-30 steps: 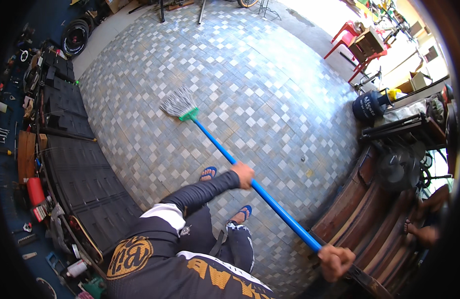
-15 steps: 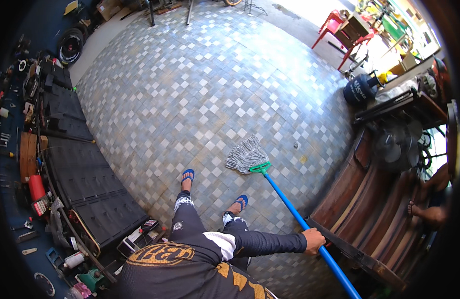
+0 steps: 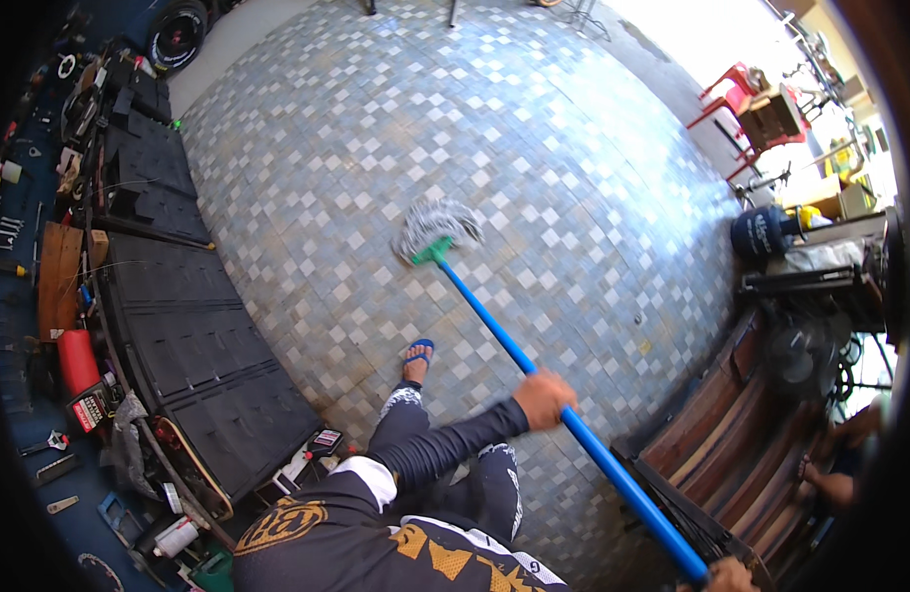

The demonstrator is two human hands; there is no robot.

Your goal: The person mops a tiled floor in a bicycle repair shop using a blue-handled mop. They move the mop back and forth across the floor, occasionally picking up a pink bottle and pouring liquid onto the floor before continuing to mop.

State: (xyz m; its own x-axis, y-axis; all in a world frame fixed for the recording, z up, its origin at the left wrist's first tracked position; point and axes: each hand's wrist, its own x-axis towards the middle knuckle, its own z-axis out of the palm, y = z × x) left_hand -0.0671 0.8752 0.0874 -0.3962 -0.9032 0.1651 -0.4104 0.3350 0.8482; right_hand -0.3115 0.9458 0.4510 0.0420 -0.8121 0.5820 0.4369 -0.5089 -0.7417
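Observation:
My left hand (image 3: 544, 398) is wrapped around the blue pole of a string mop (image 3: 494, 333), its dark-sleeved arm stretched across my body. Down at the lower right edge, my right hand (image 3: 728, 575) grips the upper end of the same pole and is partly cut off. A green clamp (image 3: 432, 252) joins the pole to the grey-and-white string head (image 3: 443, 223), slightly blurred, which lies spread on the patterned tile floor (image 3: 346, 187) ahead of my blue flip-flop (image 3: 420, 349).
Black panels (image 3: 213, 365) and assorted tools line the left side. A slatted wooden bench (image 3: 731, 444) stands at the right, with another person's foot (image 3: 830, 483) beside it. Beyond are a dark gas cylinder (image 3: 759, 233) and a red chair (image 3: 736, 99).
The mop head has moved forward and left across the tiles. My left hand has moved forward and left with the pole, and my right hand has come into view on its upper end.

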